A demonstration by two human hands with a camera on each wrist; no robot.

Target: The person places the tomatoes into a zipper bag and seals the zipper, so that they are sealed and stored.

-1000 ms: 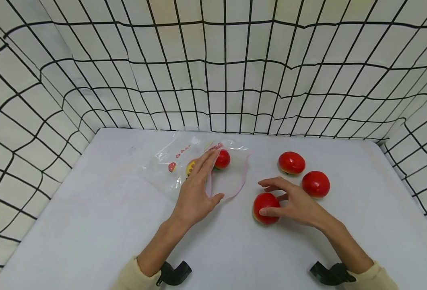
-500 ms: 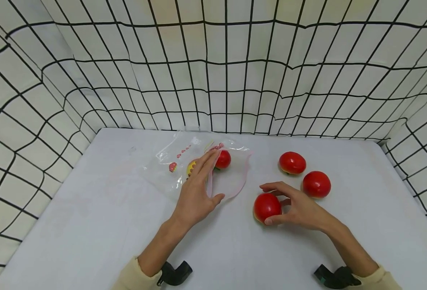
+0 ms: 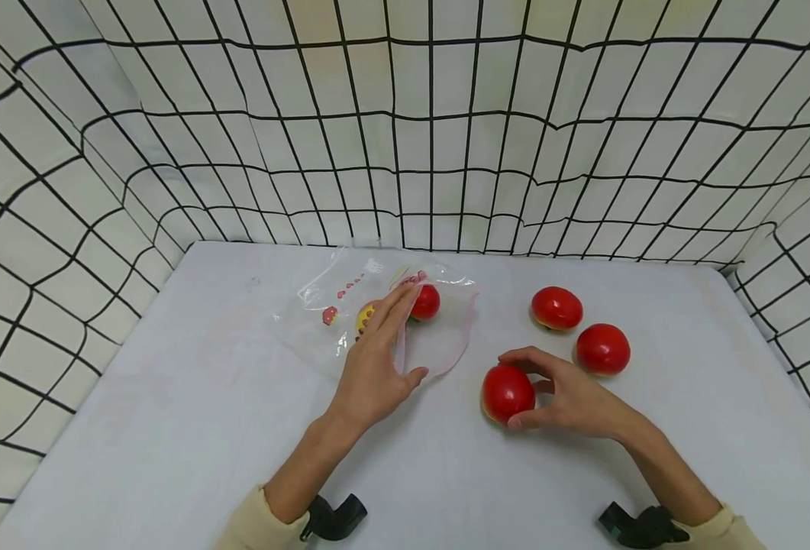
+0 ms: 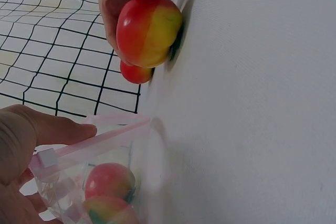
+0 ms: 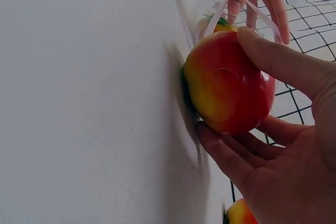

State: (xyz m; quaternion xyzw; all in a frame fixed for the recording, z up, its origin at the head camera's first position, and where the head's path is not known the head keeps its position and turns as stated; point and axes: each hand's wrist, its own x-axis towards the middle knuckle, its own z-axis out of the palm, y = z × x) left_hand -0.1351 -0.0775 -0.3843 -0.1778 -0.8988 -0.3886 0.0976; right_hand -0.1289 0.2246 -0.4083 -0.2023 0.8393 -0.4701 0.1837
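Note:
My left hand lies on a clear zip bag with pink edging, its fingers straight over the top layer and the thumb spread at the mouth. The mouth gapes to the right. A red fruit shows inside; in the left wrist view two fruits are in the bag. My right hand holds a glossy red-and-yellow fruit, thumb on one side and fingers curled on the other. Green shows at its base, close to the table. Its exact kind is unclear.
Two more red fruits, one farther back and one nearer, sit beyond my right hand. Black netting with white behind it walls the back and both sides of the white table.
My right thumb has slid from the top of the fruit to its near side, and the fingers have closed in around it. The left hand and bag stay nearly still.

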